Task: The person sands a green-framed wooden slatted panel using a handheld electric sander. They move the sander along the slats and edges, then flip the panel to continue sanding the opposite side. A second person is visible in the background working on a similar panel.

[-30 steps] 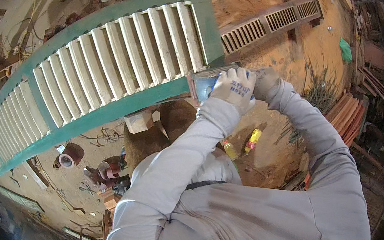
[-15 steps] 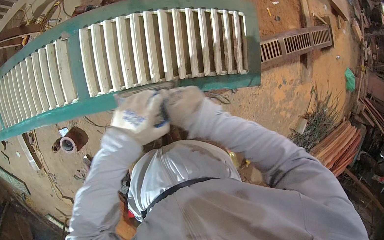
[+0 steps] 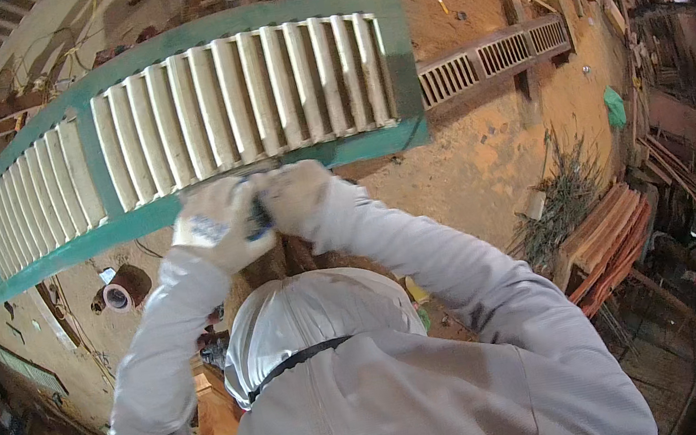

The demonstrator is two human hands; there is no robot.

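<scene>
Long louvered panel [image 3: 189,115] before both hands, reaching away to the left.
The left hand [image 3: 218,223] and right hand [image 3: 298,196] are side by side at its near edge; beyond its right end lies a second panel [image 3: 477,66]. A roll [image 3: 131,284] lies near its left part; to the right lie twigs [image 3: 563,199], with stacked boards [image 3: 609,246] on their near side.

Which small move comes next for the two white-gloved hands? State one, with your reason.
Probably a short rightward slide along the near rail of the long, green-framed, off-white-slatted shutter: the left hand and right hand sit together at that rail, which runs uncovered to their right. What lies beneath them is unclear.
</scene>
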